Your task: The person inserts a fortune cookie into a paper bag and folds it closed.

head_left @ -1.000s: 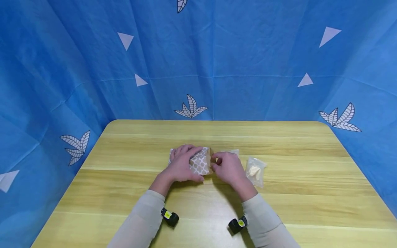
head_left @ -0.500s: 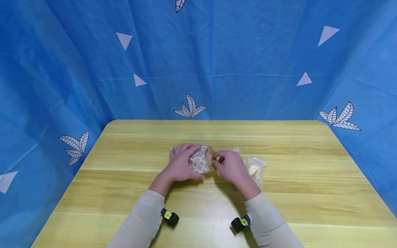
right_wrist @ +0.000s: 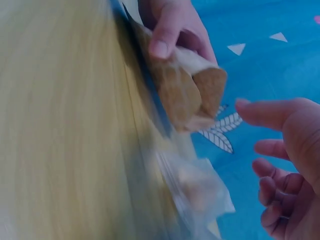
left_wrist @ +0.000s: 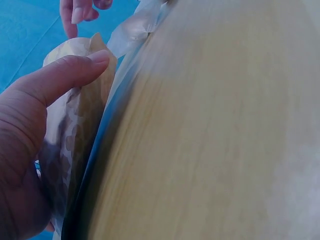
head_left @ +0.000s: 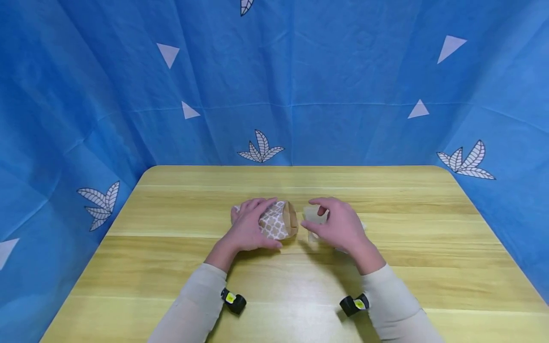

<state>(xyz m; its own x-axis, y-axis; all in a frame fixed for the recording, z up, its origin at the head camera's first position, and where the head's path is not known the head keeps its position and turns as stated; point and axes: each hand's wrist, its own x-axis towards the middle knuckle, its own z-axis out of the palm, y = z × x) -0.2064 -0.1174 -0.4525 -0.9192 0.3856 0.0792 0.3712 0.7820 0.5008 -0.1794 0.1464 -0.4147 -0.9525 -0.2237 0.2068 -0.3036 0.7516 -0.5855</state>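
A brown paper bag [head_left: 274,221] with a white lattice pattern lies on its side, its mouth gaping to the right. My left hand [head_left: 250,226] grips it from above, the thumb [left_wrist: 75,72] on the near side and the fingers on the far side. Just right of the bag's mouth, my right hand [head_left: 340,226] hovers with thumb and fingers apart, holding nothing. Under it lies a small clear plastic bag [head_left: 313,216] with something pale inside; the right wrist view shows a plastic bag [right_wrist: 197,192], blurred, below the paper bag's open end.
A second plastic bag [head_left: 364,226] is mostly hidden behind the right hand. Everything lies on a wood-grain table [head_left: 407,286]. A blue curtain [head_left: 343,71] with leaf and triangle prints hangs behind and at the sides.
My right hand has let go of the paper bag's rim and moved right, its fingers spreading. The bag's mouth now gapes wider. My left hand keeps its grip in place.
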